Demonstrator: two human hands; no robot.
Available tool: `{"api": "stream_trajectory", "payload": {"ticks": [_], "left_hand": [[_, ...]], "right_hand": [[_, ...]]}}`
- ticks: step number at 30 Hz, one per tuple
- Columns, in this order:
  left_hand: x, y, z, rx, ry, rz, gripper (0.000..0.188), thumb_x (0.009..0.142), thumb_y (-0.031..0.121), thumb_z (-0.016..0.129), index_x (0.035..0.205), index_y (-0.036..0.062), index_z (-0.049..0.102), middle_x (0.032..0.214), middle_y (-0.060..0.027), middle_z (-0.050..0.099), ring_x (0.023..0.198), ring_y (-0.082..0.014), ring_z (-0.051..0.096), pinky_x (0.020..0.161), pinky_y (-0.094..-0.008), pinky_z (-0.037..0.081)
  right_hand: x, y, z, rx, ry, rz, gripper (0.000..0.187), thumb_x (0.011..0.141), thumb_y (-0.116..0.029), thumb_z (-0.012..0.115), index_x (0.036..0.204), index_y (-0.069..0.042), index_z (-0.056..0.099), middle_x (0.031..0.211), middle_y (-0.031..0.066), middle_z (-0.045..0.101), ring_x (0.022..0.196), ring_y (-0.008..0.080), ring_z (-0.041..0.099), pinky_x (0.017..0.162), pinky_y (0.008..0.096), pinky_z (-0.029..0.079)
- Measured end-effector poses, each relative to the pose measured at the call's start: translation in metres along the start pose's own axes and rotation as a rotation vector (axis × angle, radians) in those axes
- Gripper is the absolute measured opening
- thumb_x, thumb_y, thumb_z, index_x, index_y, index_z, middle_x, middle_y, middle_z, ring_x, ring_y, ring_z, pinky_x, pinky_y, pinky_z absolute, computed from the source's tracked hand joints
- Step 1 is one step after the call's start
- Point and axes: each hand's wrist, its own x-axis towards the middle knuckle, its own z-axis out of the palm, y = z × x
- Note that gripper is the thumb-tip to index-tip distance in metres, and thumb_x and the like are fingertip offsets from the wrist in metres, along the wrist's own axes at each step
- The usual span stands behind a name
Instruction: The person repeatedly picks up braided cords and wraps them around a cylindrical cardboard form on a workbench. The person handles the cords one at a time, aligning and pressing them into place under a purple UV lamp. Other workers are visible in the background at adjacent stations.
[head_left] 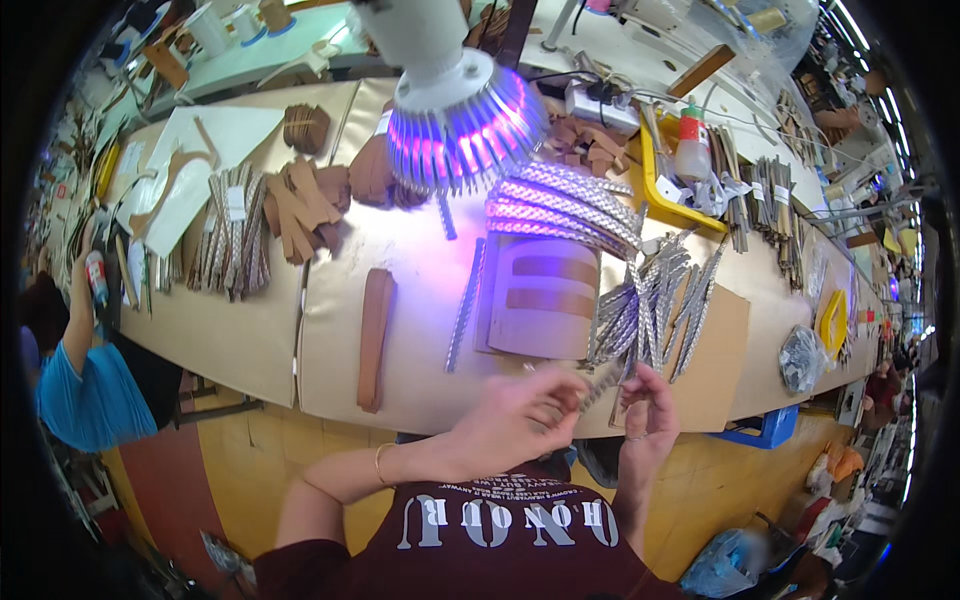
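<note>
Close to the table's front edge, my left hand [528, 408] and my right hand [648, 408] are raised side by side. A short grey braided strap [602, 386] runs between them, its ends pinched in the fingertips of each hand. Just beyond is a pale curved block [543, 325] with brown strips [550, 299] lying across its face. Silver braided straps [565, 205] arch over the block's far end. A loose bundle of silver braided straps [650, 305] spreads beside the block, just beyond my right hand.
An LED lamp [465, 125] with purple light hangs over the table [425, 340]. Brown strips [375, 340] lie left of the block. A yellow tray [655, 185] with a red-capped bottle [691, 150] stands far right. At far left sits another person in a blue top [95, 400].
</note>
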Motion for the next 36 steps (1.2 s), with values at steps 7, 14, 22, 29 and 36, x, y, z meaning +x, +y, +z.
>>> {"api": "stream_trajectory", "payload": {"ticks": [7, 14, 22, 29, 36], "left_hand": [[0.033, 0.024, -0.045, -0.635, 0.344, -0.099, 0.032, 0.088, -0.006, 0.066, 0.111, 0.0010, 0.046, 0.099, -0.0107, 0.064, 0.091, -0.0166, 0.069, 0.081, -0.0286, 0.060], [0.039, 0.020, -0.070, -0.503, 0.404, -0.053, 0.023, 0.094, 0.001, 0.061, 0.113, -0.0010, 0.049, 0.101, -0.0113, 0.066, 0.095, -0.0165, 0.069, 0.080, -0.0278, 0.059], [0.031, -0.026, -0.067, 0.079, 0.516, -0.036, 0.025, 0.093, 0.008, 0.061, 0.117, 0.0033, 0.065, 0.102, -0.0113, 0.063, 0.089, -0.0192, 0.063, 0.079, -0.0341, 0.050], [0.035, -0.050, -0.040, 0.225, 0.587, 0.096, 0.029, 0.091, 0.007, 0.062, 0.120, 0.0059, 0.065, 0.110, -0.0143, 0.059, 0.088, -0.0282, 0.063, 0.076, -0.0379, 0.053], [0.034, -0.055, -0.039, 0.281, 0.579, 0.105, 0.033, 0.087, 0.006, 0.065, 0.120, 0.0075, 0.064, 0.112, -0.0132, 0.057, 0.087, -0.0293, 0.065, 0.076, -0.0400, 0.054]], "right_hand": [[0.076, -0.058, 0.082, -0.261, -0.404, -0.189, 0.017, 0.093, -0.013, 0.066, 0.091, 0.003, 0.070, 0.079, 0.0028, 0.066, 0.066, 0.0076, 0.056, 0.060, 0.0240, 0.044], [0.111, -0.080, 0.105, -0.291, -0.593, 0.032, 0.016, 0.097, -0.010, 0.059, 0.103, 0.004, 0.064, 0.078, 0.0100, 0.069, 0.065, 0.0146, 0.064, 0.061, 0.0274, 0.051], [0.131, -0.107, 0.081, -0.977, -0.429, -0.175, 0.019, 0.093, -0.017, 0.066, 0.092, 0.002, 0.067, 0.066, 0.0109, 0.062, 0.053, 0.0157, 0.052, 0.053, 0.0314, 0.042], [0.127, -0.088, 0.117, -1.112, -0.526, -0.112, 0.027, 0.090, -0.020, 0.071, 0.080, 0.005, 0.067, 0.056, -0.0007, 0.049, 0.055, 0.0060, 0.039, 0.049, 0.0270, 0.031], [0.125, -0.083, 0.134, -1.269, -0.508, 0.180, 0.034, 0.093, -0.040, 0.064, 0.098, -0.006, 0.069, 0.068, 0.0081, 0.064, 0.061, 0.0172, 0.058, 0.063, 0.0321, 0.047]]}}
